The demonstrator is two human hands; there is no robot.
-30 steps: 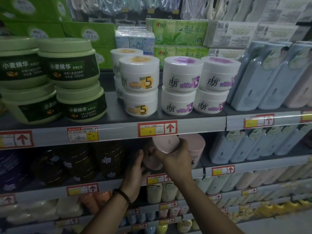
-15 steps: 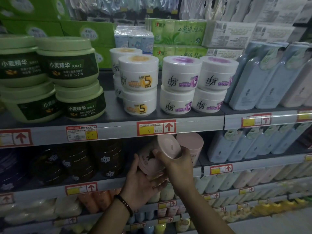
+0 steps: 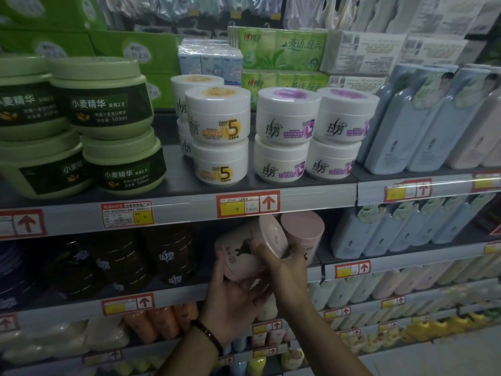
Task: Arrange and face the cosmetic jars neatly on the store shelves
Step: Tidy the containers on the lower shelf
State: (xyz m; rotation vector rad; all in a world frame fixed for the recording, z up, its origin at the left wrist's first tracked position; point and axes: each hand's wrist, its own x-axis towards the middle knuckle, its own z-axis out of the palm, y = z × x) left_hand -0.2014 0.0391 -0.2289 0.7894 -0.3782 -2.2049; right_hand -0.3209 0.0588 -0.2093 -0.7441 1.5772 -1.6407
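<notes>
**Pink jar tilted in both hands at the second shelf**

The pink jar (image 3: 238, 256) is a squat, matte tub in pale pink. It has a black brush-stroke logo and a small round mark on its side. It lies tilted, its flat lid (image 3: 272, 237) facing up and to the right. It is held in front of the second shelf (image 3: 176, 295), just under the price rail (image 3: 176, 213) of the shelf above.

The left hand (image 3: 233, 297) cups it from below, fingers curled round the base. The right hand (image 3: 288, 267) grips it at the lid end. A second pink jar (image 3: 305, 230) stands upright just behind; whether it touches the lid, I cannot tell.

The right hand hides the held jar's lower right side and most of the second jar's label. The jar's print is too small to read. The dark brown jars (image 3: 122, 261) to the left sit in shadow, their labels faint.
</notes>
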